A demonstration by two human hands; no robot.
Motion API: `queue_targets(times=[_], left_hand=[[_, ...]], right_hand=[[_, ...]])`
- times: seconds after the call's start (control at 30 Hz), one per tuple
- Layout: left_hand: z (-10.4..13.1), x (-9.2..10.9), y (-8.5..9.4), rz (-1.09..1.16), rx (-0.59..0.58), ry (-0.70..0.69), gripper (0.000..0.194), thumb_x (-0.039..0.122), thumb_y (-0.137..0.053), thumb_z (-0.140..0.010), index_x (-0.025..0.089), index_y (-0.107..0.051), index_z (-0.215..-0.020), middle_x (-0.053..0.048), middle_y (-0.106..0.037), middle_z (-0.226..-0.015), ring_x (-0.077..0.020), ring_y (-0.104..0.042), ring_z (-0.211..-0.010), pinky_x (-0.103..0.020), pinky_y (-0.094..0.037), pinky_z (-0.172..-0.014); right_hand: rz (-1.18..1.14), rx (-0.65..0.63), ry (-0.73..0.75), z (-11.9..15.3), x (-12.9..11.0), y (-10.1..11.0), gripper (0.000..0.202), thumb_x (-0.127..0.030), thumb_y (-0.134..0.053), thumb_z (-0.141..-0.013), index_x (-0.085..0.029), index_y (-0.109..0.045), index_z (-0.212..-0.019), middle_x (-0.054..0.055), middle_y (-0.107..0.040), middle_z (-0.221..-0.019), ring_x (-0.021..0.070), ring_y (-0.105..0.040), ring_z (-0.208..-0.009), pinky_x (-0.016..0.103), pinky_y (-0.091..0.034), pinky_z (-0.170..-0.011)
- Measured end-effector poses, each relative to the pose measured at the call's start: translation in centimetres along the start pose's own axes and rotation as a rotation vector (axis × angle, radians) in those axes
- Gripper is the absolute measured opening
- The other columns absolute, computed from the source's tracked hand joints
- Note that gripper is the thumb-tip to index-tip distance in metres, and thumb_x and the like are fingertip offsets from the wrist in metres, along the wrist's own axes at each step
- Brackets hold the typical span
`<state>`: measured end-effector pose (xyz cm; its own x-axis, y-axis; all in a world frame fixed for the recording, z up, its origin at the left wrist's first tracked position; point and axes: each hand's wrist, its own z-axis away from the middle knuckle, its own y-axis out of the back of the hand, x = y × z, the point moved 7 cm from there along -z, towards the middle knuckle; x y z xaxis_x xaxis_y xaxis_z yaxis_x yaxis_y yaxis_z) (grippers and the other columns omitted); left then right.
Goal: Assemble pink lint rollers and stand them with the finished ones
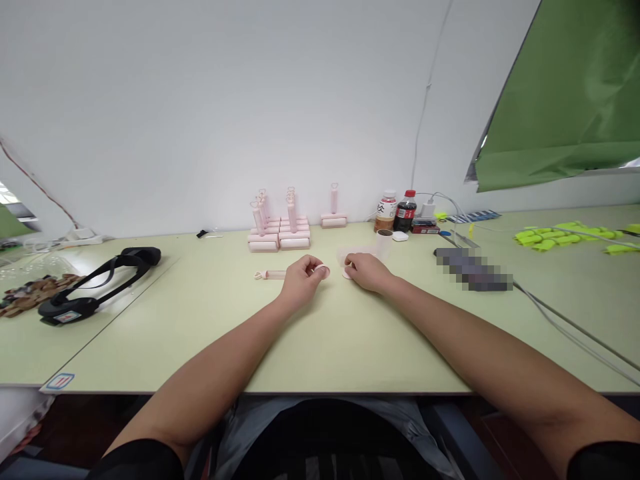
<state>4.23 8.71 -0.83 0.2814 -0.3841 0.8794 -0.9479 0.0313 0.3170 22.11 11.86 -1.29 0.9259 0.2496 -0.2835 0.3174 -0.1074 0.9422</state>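
Observation:
My left hand (300, 283) is closed in a pinch on a small pale pink round cap (323, 271), held just above the table. Close to its right, my right hand (367, 270) has its fingertips pressed on another small pale round piece (346, 273), partly hidden by the fingers. A pale pink handle with a looped end (270, 274) lies on the table, its right end covered by my left hand. Behind my right hand, a clear plastic piece (345, 253) shows in part, next to a translucent cup (384, 243).
Several pink lint rollers (295, 243) stand in rows by the wall, one roller (333, 221) apart. At right are a supplement bottle (385, 210), a cola bottle (405, 212), a blurred dark object (473, 269) with cables and yellow-green pieces (565, 235). A black headset (95, 287) lies left.

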Motion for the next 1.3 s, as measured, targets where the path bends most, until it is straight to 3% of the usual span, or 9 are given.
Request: queue_targets(times=[0.1,0.17,0.27,0.37,0.53,0.7,0.87,1.03,1.3], left_hand=[[0.0,0.0,0.0,0.005,-0.004,-0.012,0.018,0.036,-0.061,-0.078,0.019,-0.061,-0.079,0.002,-0.060,-0.069,-0.0108,-0.049,-0.061,-0.024,-0.038,-0.056],[-0.1,0.0,0.0,0.004,-0.002,-0.023,0.018,0.037,-0.061,-0.079,0.019,-0.060,-0.079,0.002,-0.060,-0.068,-0.0108,-0.049,-0.061,-0.024,-0.038,-0.056],[0.0,0.3,-0.1,-0.017,-0.007,-0.054,0.018,0.036,-0.062,-0.079,0.019,-0.060,-0.079,0.002,-0.060,-0.069,-0.0107,-0.048,-0.061,-0.024,-0.039,-0.057],[0.1,0.9,-0.3,-0.054,-0.039,-0.125,0.015,0.034,-0.061,-0.082,0.019,-0.062,-0.080,0.001,-0.063,-0.074,-0.0116,-0.052,-0.066,-0.026,-0.042,-0.063],[0.3,1.6,-0.7,-0.108,-0.084,-0.222,0.012,0.032,-0.062,-0.084,0.023,-0.068,-0.085,-0.001,-0.060,-0.084,-0.0127,-0.056,-0.075,-0.026,-0.045,-0.067],[0.7,2.2,-1.2,-0.164,-0.137,-0.307,0.012,0.034,-0.063,-0.084,0.023,-0.069,-0.086,-0.002,-0.056,-0.088,-0.0144,-0.055,-0.085,-0.028,-0.046,-0.073],[0.7,2.0,-0.8,-0.201,-0.069,-0.288,0.019,0.034,-0.064,-0.082,0.022,-0.062,-0.096,-0.003,-0.059,-0.096,-0.0162,-0.055,-0.088,-0.029,-0.045,-0.071],[0.3,1.3,-0.5,-0.196,-0.057,-0.206,0.012,0.029,-0.062,-0.081,0.022,-0.062,-0.091,-0.002,-0.059,-0.097,-0.0156,-0.056,-0.088,-0.029,-0.045,-0.072],[0.4,1.5,-0.7,-0.207,-0.076,-0.182,0.010,0.029,-0.059,-0.081,0.022,-0.063,-0.085,-0.003,-0.058,-0.093,-0.0159,-0.056,-0.086,-0.029,-0.046,-0.073]], right_hand=[[-0.140,0.061,0.036,0.4,-0.6,0.4,0.022,-0.029,-0.046,-0.092,-0.017,-0.063,-0.088,0.006,-0.069,-0.088,0.0172,-0.058,-0.080,0.026,-0.037,-0.067],[-0.383,0.068,0.081,0.9,-1.4,0.5,0.029,-0.039,-0.045,-0.092,-0.017,-0.061,-0.083,0.003,-0.066,-0.079,0.0146,-0.055,-0.070,0.026,-0.039,-0.064],[-0.770,-0.094,0.152,1.8,-3.3,-0.2,0.041,-0.056,-0.047,-0.088,-0.017,-0.059,-0.080,0.001,-0.060,-0.071,0.0115,-0.049,-0.057,0.025,-0.038,-0.055],[-0.971,-0.243,0.179,2.5,-4.8,-0.8,0.051,-0.067,-0.050,-0.083,-0.017,-0.057,-0.081,-0.001,-0.056,-0.063,0.0101,-0.047,-0.051,0.024,-0.036,-0.048],[-1.130,-0.344,0.133,2.7,-5.0,-1.3,0.052,-0.070,-0.057,-0.077,-0.017,-0.055,-0.079,-0.001,-0.057,-0.062,0.0105,-0.051,-0.050,0.024,-0.039,-0.047],[-1.209,-0.391,0.142,2.7,-5.0,-1.3,0.047,-0.061,-0.071,-0.071,-0.018,-0.054,-0.078,-0.002,-0.056,-0.060,0.0106,-0.052,-0.052,0.023,-0.039,-0.049],[-1.017,-0.254,0.160,2.3,-4.3,0.1,0.039,-0.054,-0.069,-0.074,-0.018,-0.054,-0.076,-0.004,-0.052,-0.059,0.0105,-0.046,-0.053,0.025,-0.036,-0.051],[-0.402,-0.013,0.086,1.3,-1.5,1.9,0.022,-0.038,-0.066,-0.074,-0.019,-0.055,-0.069,0.000,-0.060,-0.071,0.0137,-0.050,-0.064,0.026,-0.034,-0.058],[-0.031,-0.085,-0.058,0.2,2.3,1.2,0.027,-0.044,-0.065,-0.073,-0.020,-0.053,-0.068,0.004,-0.065,-0.080,0.0178,-0.056,-0.070,0.027,-0.032,-0.054]])
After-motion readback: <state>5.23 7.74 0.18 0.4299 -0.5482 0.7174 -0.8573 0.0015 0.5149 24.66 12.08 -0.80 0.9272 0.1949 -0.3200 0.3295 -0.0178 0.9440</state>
